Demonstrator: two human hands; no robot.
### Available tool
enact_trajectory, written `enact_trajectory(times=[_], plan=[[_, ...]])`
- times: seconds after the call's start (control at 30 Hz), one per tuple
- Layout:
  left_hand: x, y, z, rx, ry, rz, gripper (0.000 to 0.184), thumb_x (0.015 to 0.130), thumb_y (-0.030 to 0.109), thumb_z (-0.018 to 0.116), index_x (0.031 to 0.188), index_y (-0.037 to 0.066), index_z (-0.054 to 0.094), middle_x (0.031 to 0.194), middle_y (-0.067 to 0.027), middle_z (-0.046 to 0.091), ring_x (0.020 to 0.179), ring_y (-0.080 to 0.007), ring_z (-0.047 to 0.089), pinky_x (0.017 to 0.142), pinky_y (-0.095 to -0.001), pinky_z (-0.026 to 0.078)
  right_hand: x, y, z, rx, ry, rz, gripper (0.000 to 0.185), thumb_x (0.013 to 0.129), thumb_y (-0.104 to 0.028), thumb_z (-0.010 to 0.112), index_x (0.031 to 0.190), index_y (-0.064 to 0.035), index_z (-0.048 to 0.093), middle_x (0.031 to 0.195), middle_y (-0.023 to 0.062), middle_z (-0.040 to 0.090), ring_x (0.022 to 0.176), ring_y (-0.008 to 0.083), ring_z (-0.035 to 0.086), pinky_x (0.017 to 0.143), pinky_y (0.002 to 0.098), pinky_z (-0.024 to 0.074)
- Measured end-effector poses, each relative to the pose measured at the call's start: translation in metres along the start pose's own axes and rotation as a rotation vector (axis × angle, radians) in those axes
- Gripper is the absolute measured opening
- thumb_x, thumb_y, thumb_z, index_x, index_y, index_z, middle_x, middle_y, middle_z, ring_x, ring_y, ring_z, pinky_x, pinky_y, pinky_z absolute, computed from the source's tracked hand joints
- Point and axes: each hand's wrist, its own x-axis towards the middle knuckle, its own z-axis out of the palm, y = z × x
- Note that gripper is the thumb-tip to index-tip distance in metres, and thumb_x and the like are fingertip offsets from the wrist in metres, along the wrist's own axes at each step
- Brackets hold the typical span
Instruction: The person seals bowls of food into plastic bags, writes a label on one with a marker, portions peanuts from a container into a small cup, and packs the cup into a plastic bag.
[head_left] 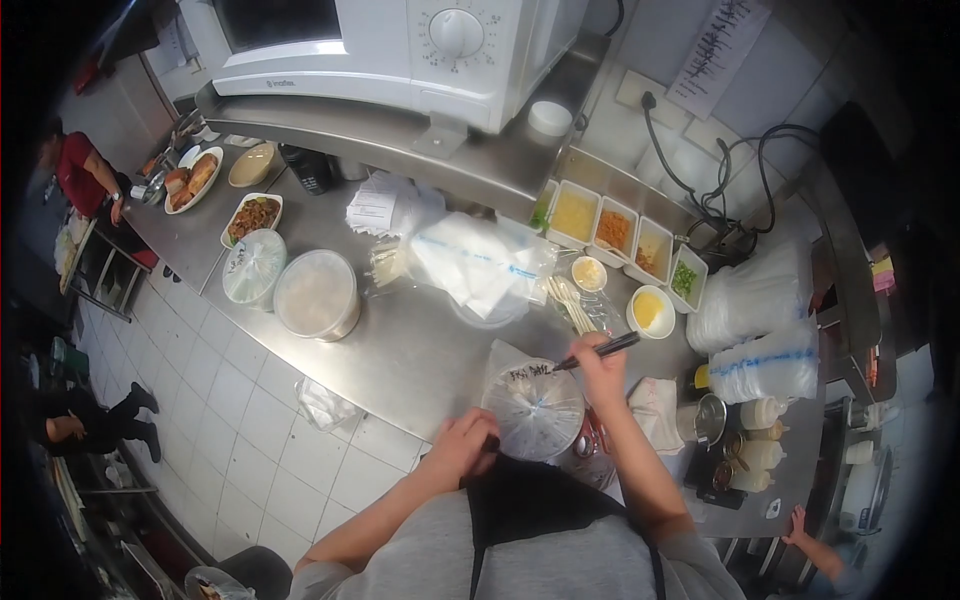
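A round container wrapped in clear plastic (538, 415) stands on the steel counter (390, 365) close to my body, with dark handwriting near its top. My right hand (600, 372) is closed around a black marker (608, 347), whose tip is at the writing. At the container's left side, my left hand (465, 446) has its fingers curled around a small black object, perhaps the marker's cap. Red-handled scissors (590, 436) lie partly hidden beside the container, next to a folded cloth (655, 413).
Two lidded tubs (317, 294) and food dishes (194, 182) stand to the left. Plastic bags (480, 262), topping trays (613, 232) and a yellow-filled bowl (650, 311) lie ahead. Sauce bottles (760, 455) are at right. Other people stand left; another person's hand (797, 525) is lower right.
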Motion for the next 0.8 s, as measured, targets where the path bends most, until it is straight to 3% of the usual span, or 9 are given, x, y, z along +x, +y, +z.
enact_trajectory(times=[0.1, 0.2, 0.23, 0.3, 0.33, 0.4, 0.53, 0.6, 0.8], plan=[[0.006, 0.012, -0.012, -0.339, -0.134, -0.277, 0.022, 0.079, 0.007, 0.063, 0.094, 0.008, 0.047, 0.074, -0.0085, 0.054, 0.060, -0.0188, 0.052, 0.056, -0.0307, 0.041, -0.012, -0.046, 0.010, 0.265, -0.114, 0.211, 0.012, 0.082, -0.009, 0.062, 0.076, 0.0005, 0.057, 0.068, 0.0067, 0.057, 0.057, 0.0135, 0.055, 0.052, 0.0268, 0.0439], [0.013, 0.017, -0.017, -0.263, -0.037, -0.114, 0.020, 0.085, 0.012, 0.061, 0.094, 0.005, 0.045, 0.059, -0.0085, 0.049, 0.046, -0.0167, 0.045, 0.045, -0.0294, 0.037, -0.030, -0.069, 0.010, 0.277, -0.405, 0.243, 0.017, 0.085, -0.013, 0.062, 0.090, 0.0030, 0.060, 0.082, 0.0103, 0.061, 0.062, 0.0151, 0.059, 0.058, 0.0272, 0.0497], [0.015, 0.021, -0.023, -0.257, -0.036, -0.114, 0.020, 0.085, 0.012, 0.061, 0.094, 0.005, 0.045, 0.059, -0.0085, 0.049, 0.046, -0.0167, 0.045, 0.045, -0.0294, 0.037, -0.036, -0.070, 0.009, 0.269, -0.566, 0.210, 0.021, 0.087, -0.015, 0.060, 0.096, 0.0033, 0.062, 0.087, 0.0097, 0.063, 0.064, 0.0125, 0.059, 0.060, 0.0252, 0.0501], [0.016, 0.030, -0.034, -0.227, -0.166, -0.288, 0.023, 0.084, 0.015, 0.059, 0.098, 0.001, 0.046, 0.086, -0.0212, 0.057, 0.081, -0.0390, 0.057, 0.070, -0.0417, 0.046, -0.045, -0.070, 0.012, 0.381, -0.578, 0.251, 0.023, 0.088, -0.016, 0.058, 0.099, 0.0037, 0.062, 0.087, 0.0097, 0.063, 0.065, 0.0129, 0.060, 0.061, 0.0252, 0.0502], [0.014, 0.029, -0.034, -0.225, -0.169, -0.285, 0.023, 0.084, 0.015, 0.059, 0.098, 0.001, 0.046, 0.086, -0.0212, 0.057, 0.081, -0.0390, 0.057, 0.070, -0.0417, 0.046, -0.049, -0.070, 0.012, 0.490, -0.586, 0.297, 0.025, 0.090, -0.018, 0.056, 0.101, 0.0040, 0.062, 0.088, 0.0097, 0.063, 0.066, 0.0132, 0.060, 0.061, 0.0253, 0.0504], [0.009, 0.025, -0.029, -0.265, -0.105, -0.217, 0.023, 0.083, 0.012, 0.063, 0.096, 0.004, 0.045, 0.061, -0.0093, 0.051, 0.050, -0.0211, 0.049, 0.049, -0.0314, 0.040, -0.058, -0.074, 0.015, 0.353, -0.611, 0.268, 0.025, 0.090, -0.018, 0.055, 0.102, 0.0030, 0.062, 0.086, 0.0087, 0.063, 0.066, 0.0129, 0.060, 0.062, 0.0252, 0.0497], [0.004, 0.019, -0.024, -0.243, -0.049, 0.056, 0.023, 0.079, 0.011, 0.066, 0.094, 0.004, 0.049, 0.062, -0.0103, 0.054, 0.052, -0.0247, 0.051, 0.051, -0.0314, 0.042, -0.076, -0.088, 0.033, -0.010, -0.670, 0.145, 0.021, 0.090, -0.015, 0.052, 0.102, -0.0005, 0.062, 0.081, 0.0073, 0.064, 0.065, 0.0152, 0.059, 0.061, 0.0260, 0.0467], [-0.003, 0.011, -0.024, -0.225, -0.241, -0.052, 0.019, 0.075, 0.009, 0.066, 0.088, 0.003, 0.053, 0.074, -0.0161, 0.059, 0.070, -0.0342, 0.060, 0.061, -0.0397, 0.046, -0.089, -0.087, 0.044, -0.116, -0.630, -0.199, 0.015, 0.087, -0.009, 0.053, 0.097, -0.0008, 0.061, 0.078, 0.0106, 0.063, 0.063, 0.0206, 0.059, 0.059, 0.0294, 0.0452], [0.009, 0.021, -0.031, -0.289, -0.411, -0.116, 0.014, 0.069, 0.006, 0.067, 0.081, 0.002, 0.062, 0.069, -0.0159, 0.059, 0.064, -0.0338, 0.059, 0.058, -0.0368, 0.046, -0.120, -0.062, 0.045, -0.089, -0.599, -0.239, 0.015, 0.081, -0.003, 0.052, 0.094, -0.0025, 0.058, 0.079, 0.0122, 0.059, 0.068, 0.0289, 0.058, 0.059, 0.0360, 0.0449]])
